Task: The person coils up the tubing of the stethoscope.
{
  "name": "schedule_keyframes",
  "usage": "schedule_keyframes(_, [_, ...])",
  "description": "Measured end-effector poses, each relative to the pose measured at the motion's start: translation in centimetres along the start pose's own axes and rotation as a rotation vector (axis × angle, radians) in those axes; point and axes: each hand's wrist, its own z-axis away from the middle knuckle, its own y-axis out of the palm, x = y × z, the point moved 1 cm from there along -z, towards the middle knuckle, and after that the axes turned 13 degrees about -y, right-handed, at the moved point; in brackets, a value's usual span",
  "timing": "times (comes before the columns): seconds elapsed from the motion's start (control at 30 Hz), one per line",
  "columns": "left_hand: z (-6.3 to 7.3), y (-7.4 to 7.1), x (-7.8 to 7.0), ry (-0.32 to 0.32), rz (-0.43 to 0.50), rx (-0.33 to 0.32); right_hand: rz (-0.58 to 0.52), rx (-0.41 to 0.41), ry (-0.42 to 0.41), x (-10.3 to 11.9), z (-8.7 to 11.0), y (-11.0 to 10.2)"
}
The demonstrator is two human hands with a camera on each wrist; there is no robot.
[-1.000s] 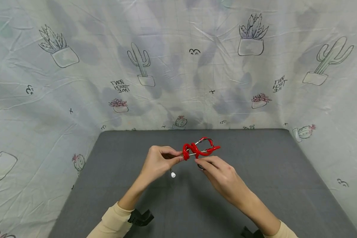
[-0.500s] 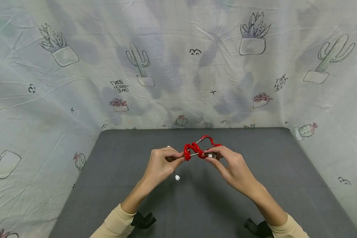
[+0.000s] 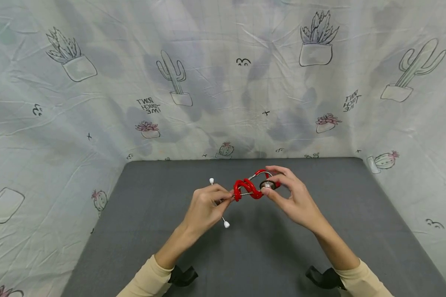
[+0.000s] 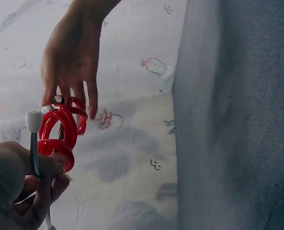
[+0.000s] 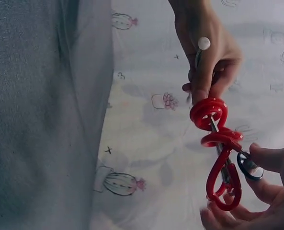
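Observation:
A stethoscope with red tubing [image 3: 241,187] is held up above the grey table, its tube wound in coils around its own metal binaurals. My left hand [image 3: 208,204] pinches the metal part at the left end, beside the coils. White eartips [image 3: 226,224] stick out on either side of that hand. At the other end my right hand [image 3: 293,198] holds the round metal chest piece [image 3: 268,185] between thumb and fingers. The right wrist view shows the chest piece [image 5: 250,166] by the thumb, with a red loop [image 5: 223,187] close to the other fingers.
The grey table [image 3: 152,177] lies below both hands. A pale cloth [image 3: 223,82] printed with cactus drawings hangs behind it and along both sides. Black straps [image 3: 325,278] sit at the wrists, by the cream sleeves.
My right hand has risen and moved slightly right, bringing the chest piece up beside the red loop. The left hand has shifted a little right, and both eartips now show.

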Motion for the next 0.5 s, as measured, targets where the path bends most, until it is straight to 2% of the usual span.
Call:
schedule_keyframes(0.1, [0.2,0.2,0.0,0.056,-0.035,-0.024,-0.101,0.0,0.062,-0.5,0.1,0.0])
schedule_keyframes(0.23, [0.4,0.5,0.1,0.119,-0.074,-0.061,-0.175,-0.027,0.115,-0.9,0.3,0.3])
schedule_keyframes(0.5, [0.8,0.6,0.3,0.18,-0.087,-0.09,-0.273,-0.089,0.187,-1.6,0.8,1.0])
